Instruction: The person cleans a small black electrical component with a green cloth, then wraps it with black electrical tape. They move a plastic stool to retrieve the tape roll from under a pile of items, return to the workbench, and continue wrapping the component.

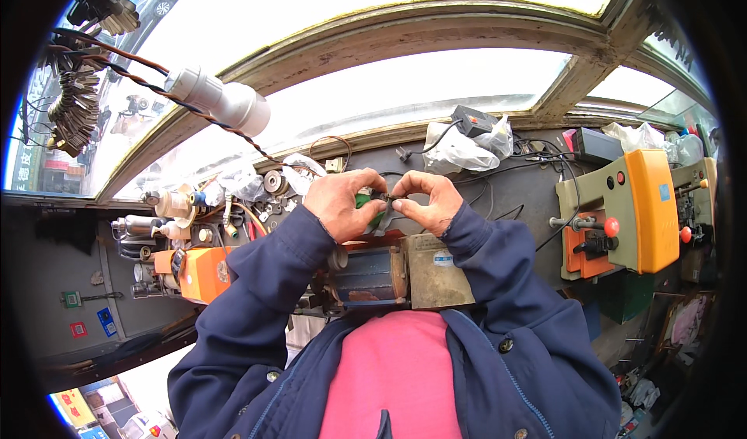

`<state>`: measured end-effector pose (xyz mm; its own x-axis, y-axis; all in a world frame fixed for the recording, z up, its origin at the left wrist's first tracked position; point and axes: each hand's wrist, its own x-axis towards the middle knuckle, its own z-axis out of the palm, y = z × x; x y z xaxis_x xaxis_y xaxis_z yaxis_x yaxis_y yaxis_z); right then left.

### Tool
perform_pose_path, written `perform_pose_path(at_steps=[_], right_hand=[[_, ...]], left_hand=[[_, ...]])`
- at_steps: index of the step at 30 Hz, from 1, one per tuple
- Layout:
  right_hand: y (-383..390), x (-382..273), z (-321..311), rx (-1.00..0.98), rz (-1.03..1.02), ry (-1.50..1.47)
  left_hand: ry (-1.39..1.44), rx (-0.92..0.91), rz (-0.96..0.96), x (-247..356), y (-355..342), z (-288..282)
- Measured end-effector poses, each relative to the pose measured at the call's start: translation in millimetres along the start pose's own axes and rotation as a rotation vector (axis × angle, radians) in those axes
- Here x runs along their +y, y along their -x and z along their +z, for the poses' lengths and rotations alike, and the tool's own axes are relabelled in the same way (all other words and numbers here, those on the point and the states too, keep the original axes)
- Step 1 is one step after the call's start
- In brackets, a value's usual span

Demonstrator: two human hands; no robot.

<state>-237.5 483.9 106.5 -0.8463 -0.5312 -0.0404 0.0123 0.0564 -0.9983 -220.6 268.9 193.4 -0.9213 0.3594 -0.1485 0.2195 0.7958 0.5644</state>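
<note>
Nearest me, my pink cloth shirt (393, 369) shows smooth between the fronts of my navy-blue zipped jacket (241, 338). Just beyond it sits a dark blue ribbed metal motor (366, 274), rounded and worn to reddish brown along its lower part, with a scuffed beige metal housing (440, 287) close against its right end.

Over the near part of the grey, matte surface (510, 194), my left hand (342, 204) and right hand (432, 200) meet, thumbs and forefingers drawn close in a pinch. Between the fingertips I hold a small, thin dark piece (389, 199). A glossy green bit (362, 198) shows beside my left fingers; I cannot tell if the two are joined. My fingers hide most of the shape.

To my left stands a boxy orange machine (204, 274); to my right, a bigger beige machine with a smooth, curved orange cover (652, 209) and a round red knob (611, 226).

Farther off lie crinkled, whitish plastic bags (451, 152) and a black plastic box with a red switch (473, 120). Beyond runs a weathered wooden window frame (420, 38). At the far left hang a glossy white lamp holder (218, 100), with twisted cord, and dense bunches of metal keys (75, 112).
</note>
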Motion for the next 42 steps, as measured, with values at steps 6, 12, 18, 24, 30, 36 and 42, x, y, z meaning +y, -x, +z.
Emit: perform_pose_path(at_steps=[6, 12, 18, 24, 30, 36, 42], right_hand=[[1, -5, 9, 0.09, -0.018, 0.092], [1, 0, 10, 0.108, -0.043, 0.017], [1, 2, 3, 0.024, 0.094, -0.084], [0, 3, 2, 0.008, 0.114, -0.117], [-1, 7, 0, 0.0, 0.145, -0.255], [-3, 0, 5, 0.17, -0.108, 0.03], [6, -15, 10, 0.388, -0.315, 0.284]], left_hand=[[0.113, -0.056, -0.02, 1, -1, 1], [0.14, -0.085, -0.055, -1, -2, 1], [0.134, -0.061, -0.068, -1, 0, 1], [0.124, -0.032, -0.063, 1, 0, 0], [0.12, -0.044, -0.055, -1, 0, 2], [0.141, -0.047, -0.067, -4, -1, 4], [0.253, -0.057, -0.122, -1, -3, 2]])
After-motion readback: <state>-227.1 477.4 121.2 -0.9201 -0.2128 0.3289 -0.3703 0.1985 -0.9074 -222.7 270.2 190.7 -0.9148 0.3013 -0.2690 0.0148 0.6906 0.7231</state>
